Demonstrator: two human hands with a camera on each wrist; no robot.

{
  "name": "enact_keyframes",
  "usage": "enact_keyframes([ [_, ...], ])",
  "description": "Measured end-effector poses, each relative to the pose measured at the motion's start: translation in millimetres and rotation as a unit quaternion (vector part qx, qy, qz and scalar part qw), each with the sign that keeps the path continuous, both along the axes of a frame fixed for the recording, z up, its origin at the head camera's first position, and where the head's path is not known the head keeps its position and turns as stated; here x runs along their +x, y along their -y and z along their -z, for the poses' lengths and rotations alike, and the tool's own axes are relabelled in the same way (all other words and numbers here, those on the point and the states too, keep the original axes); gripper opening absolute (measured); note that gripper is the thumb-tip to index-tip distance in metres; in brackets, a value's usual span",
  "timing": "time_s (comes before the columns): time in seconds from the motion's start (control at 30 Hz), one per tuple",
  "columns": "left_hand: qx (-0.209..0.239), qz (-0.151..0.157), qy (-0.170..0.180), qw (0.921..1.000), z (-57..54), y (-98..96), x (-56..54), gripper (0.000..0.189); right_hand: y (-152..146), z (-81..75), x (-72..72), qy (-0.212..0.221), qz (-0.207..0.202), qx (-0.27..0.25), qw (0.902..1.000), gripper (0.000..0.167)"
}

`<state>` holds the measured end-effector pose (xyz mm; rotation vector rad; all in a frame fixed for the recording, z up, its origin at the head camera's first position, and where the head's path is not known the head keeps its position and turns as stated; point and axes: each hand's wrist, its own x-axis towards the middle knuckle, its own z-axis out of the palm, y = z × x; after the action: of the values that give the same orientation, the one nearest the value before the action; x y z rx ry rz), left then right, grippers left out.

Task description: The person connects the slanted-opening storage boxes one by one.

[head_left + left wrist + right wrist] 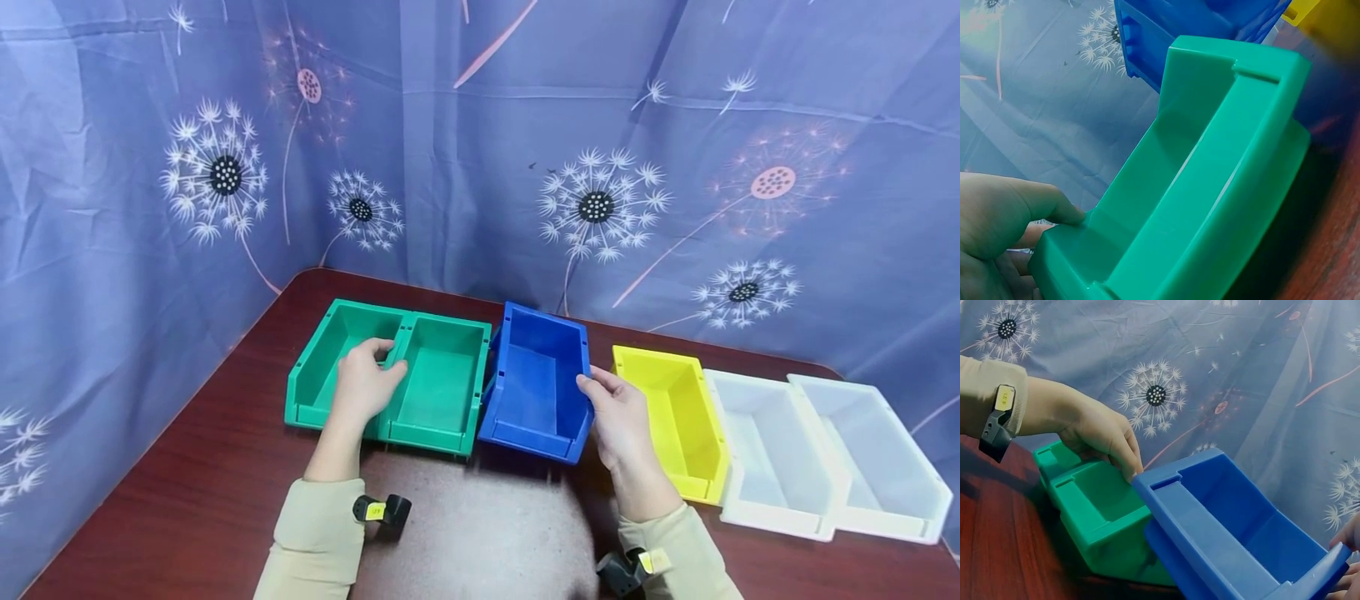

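Two green storage bins [441, 375] stand side by side, their neighbouring walls together. My left hand [369, 377] pinches the rim where they meet, thumb inside the right-hand bin; the left wrist view shows the thumb hooked over that bin's corner. A blue storage bin [536, 379] is just right of them, turned a little and tilted, its left edge close against the green rim. My right hand [621, 417] grips its right wall, with the thumb over the rim. In the right wrist view the blue bin's front lip [1222, 540] rises above the green one.
To the right a yellow bin [671, 417] and two white bins [780, 454] stand in a row on the dark red-brown table [172, 492]. A blue curtain with a dandelion print [480, 167] hangs behind the table and along its left side.
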<state>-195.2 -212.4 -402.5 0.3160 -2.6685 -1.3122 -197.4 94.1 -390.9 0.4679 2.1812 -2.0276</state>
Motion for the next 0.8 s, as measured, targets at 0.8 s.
enact_keyframes([
  [0.8, -0.005, 0.008, -0.006, 0.9999, 1.1, -1.2, -0.7, 0.045, 22, -13.3, 4.4, -0.127, -0.172, 0.346, 0.9133, 0.103],
])
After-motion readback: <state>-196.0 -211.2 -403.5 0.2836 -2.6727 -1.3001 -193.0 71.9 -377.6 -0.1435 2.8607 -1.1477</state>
